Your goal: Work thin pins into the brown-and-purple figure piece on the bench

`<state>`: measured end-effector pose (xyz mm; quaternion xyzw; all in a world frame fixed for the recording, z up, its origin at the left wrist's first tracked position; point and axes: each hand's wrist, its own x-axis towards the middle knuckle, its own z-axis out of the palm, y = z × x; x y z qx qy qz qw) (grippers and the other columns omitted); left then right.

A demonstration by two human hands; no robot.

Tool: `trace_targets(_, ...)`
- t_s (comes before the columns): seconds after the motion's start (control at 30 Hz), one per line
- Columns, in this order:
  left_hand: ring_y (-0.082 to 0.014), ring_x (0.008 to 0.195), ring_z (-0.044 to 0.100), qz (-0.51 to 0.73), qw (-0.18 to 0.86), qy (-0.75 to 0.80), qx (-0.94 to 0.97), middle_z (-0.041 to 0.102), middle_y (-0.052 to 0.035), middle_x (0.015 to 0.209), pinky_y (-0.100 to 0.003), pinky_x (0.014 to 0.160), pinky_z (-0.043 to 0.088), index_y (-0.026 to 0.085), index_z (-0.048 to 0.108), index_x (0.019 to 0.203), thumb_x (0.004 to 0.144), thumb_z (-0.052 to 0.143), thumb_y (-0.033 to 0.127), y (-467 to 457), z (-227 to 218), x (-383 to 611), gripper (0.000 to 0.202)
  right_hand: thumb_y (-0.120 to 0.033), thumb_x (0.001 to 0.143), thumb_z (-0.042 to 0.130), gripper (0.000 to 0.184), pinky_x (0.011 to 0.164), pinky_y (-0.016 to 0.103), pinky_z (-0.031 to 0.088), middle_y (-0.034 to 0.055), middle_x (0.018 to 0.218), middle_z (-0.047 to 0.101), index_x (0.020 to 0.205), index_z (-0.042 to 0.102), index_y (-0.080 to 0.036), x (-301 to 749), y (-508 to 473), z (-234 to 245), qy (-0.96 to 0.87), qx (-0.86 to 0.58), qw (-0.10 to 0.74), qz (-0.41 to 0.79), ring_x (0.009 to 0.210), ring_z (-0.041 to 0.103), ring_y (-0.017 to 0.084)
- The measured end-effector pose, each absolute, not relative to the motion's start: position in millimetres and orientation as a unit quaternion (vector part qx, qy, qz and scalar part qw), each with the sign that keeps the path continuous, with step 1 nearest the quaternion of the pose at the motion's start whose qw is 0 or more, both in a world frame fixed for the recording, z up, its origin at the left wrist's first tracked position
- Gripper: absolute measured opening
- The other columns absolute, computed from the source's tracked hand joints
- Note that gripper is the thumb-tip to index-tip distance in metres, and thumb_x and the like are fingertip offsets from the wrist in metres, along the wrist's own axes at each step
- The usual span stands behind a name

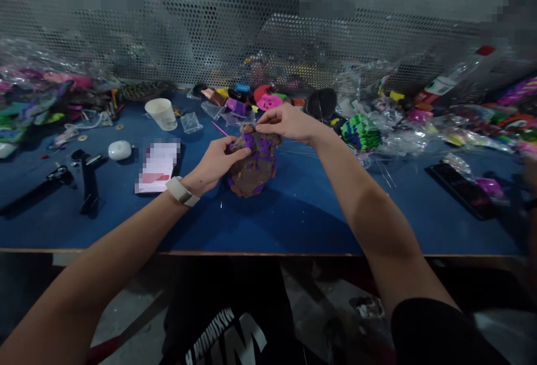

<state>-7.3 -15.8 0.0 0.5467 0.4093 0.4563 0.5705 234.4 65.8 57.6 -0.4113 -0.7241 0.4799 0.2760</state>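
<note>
A brown lump of modelling clay with purple patches (254,172) rests on the blue table in front of me. My left hand (216,161) grips its left side, thumb lying across the front and fingers behind. At its top, my right hand (289,123) has thumb and fingertips pinched together against a small brown knob of clay (247,128). Whether a separate bit sits between those fingertips I cannot make out. A thin pink stick (219,129) pokes out just above my left hand.
Left of my hands lie a phone (159,166), a white earbud case (119,150), a paper cup (161,114) and a black tripod-like stand (86,180). Behind are coloured clay packets and a green-blue clay piece (361,132). To the right sit a black phone (461,190) and a tilted bottle (444,83).
</note>
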Motion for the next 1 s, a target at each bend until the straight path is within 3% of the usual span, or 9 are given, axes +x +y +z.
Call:
trace_targets(0.33,-0.0235,0.101,0.075,0.462,0.596,0.397,0.523,0.083,-0.0079,0.107,-0.038,0.095,0.062,0.016,0.08,0.108,0.083,0.097,0.041,-16.9,1.3,-6.3,0.039,-0.04,0.095,0.094,0.021,0.077,0.041,0.075,-0.0002,0.074,0.076,0.095,0.088,-0.019,239.4,64.6,61.7,-0.737,-0.408,0.276,0.463,0.06,0.066,0.012)
trace_targets(0.47,-0.0212,0.094,0.074,0.464,0.603,0.399,0.511,0.082,-0.0071,0.102,-0.036,0.09,0.061,0.015,0.08,0.104,0.082,0.097,0.037,-17.1,0.1,-5.3,0.036,-0.038,0.095,0.094,0.022,0.075,0.04,0.074,0.0031,0.082,0.08,0.099,0.089,-0.018,241.1,66.4,60.6,-0.737,-0.416,0.273,0.457,0.065,0.071,0.015)
trace_targets(0.63,-0.0236,0.099,0.077,0.438,0.637,0.402,0.491,0.083,-0.0086,0.106,-0.039,0.096,0.061,0.015,0.081,0.11,0.08,0.098,0.037,-20.2,3.2,-3.4,0.04,-0.037,0.09,0.097,0.02,0.078,0.035,0.074,0.005,0.084,0.083,0.097,0.089,-0.02,249.7,68.0,64.5,-0.736,-0.427,0.228,0.473,0.072,0.076,0.018)
trace_targets(0.87,-0.0253,0.103,0.079,0.388,0.657,0.422,0.489,0.084,-0.0115,0.116,-0.041,0.096,0.063,0.016,0.081,0.117,0.08,0.1,0.036,-21.5,2.1,-1.6,0.045,-0.048,0.086,0.1,0.029,0.061,0.031,0.07,0.0059,0.086,0.082,0.089,0.089,-0.022,266.3,76.0,56.1,-0.727,-0.435,0.155,0.508,0.063,0.077,0.017)
trace_targets(1.0,-0.0257,0.109,0.079,0.407,0.643,0.417,0.497,0.084,-0.0125,0.12,-0.042,0.101,0.063,0.016,0.081,0.118,0.086,0.095,0.034,-18.6,-5.0,-0.6,0.039,-0.049,0.082,0.103,0.045,0.059,0.027,0.069,0.0029,0.083,0.08,0.114,0.088,-0.022,259.9,70.5,49.5,-0.678,-0.432,0.142,0.578,0.067,0.078,0.018)
